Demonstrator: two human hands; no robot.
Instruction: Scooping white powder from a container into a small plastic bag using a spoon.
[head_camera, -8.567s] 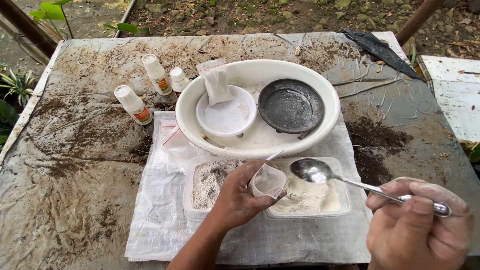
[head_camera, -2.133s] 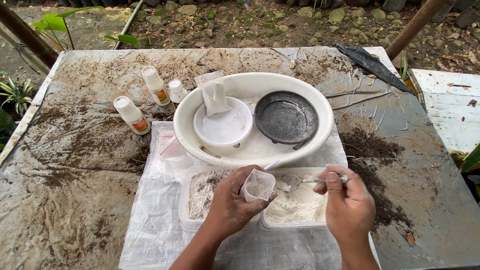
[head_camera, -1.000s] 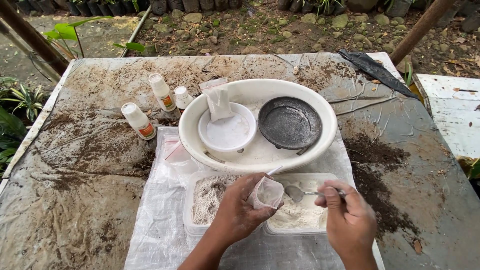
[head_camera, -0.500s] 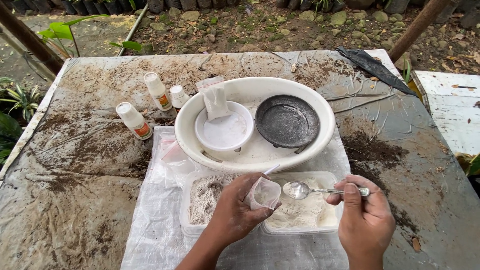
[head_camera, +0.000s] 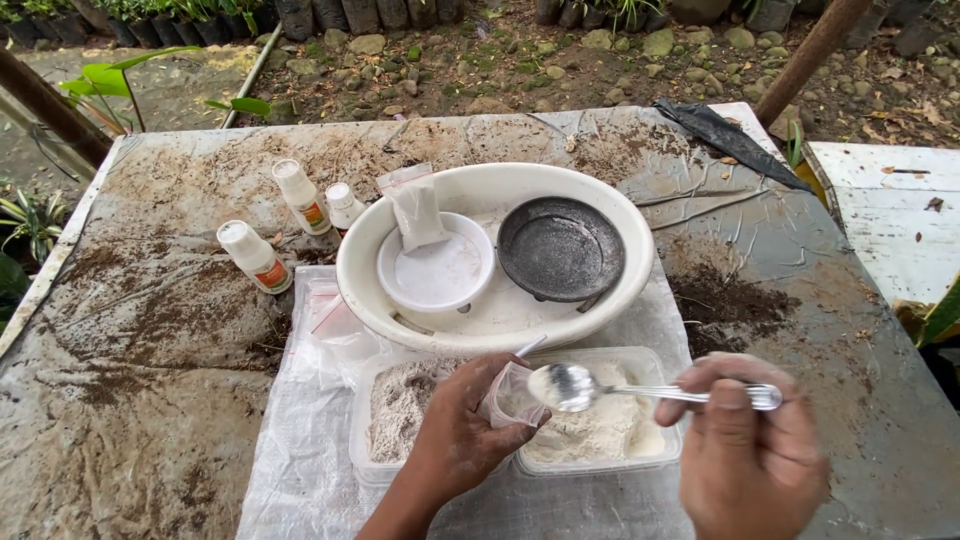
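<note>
**Spoon of white powder hovering at the mouth of a small plastic bag**

The small clear plastic bag (head_camera: 512, 395) is being held open-mouthed over the two plastic tubs at the near edge of the table, pinched closed between the fingers and thumb of the left hand (head_camera: 462, 438). Its mouth is facing right, toward the metal spoon (head_camera: 640, 390), whose bowl is carrying a little white powder and sitting just beside the bag's opening, almost touching it. The spoon's long axis is running nearly level from left to right, bowl toward the bag and handle toward the right hand (head_camera: 745, 455), which is gripping the handle end firmly with curled fingers. So the bag is lying directly left of the spoon's bowl, along the line of the handle, and the left hand is the nearer one to it.

Beneath both hands, the right tub (head_camera: 610, 430) is holding white powder, and the left tub (head_camera: 395, 410) a greyer, coarser powder. They are resting on a white woven sack (head_camera: 300, 470) spread over the soil-stained table (head_camera: 150, 330). Behind them a large white basin (head_camera: 600, 305) is holding a small white bowl (head_camera: 435, 270) with a bag of powder propped in it, and a dark round dish (head_camera: 560, 248). Three small white bottles (head_camera: 300, 197) are standing to the basin's left.
</note>
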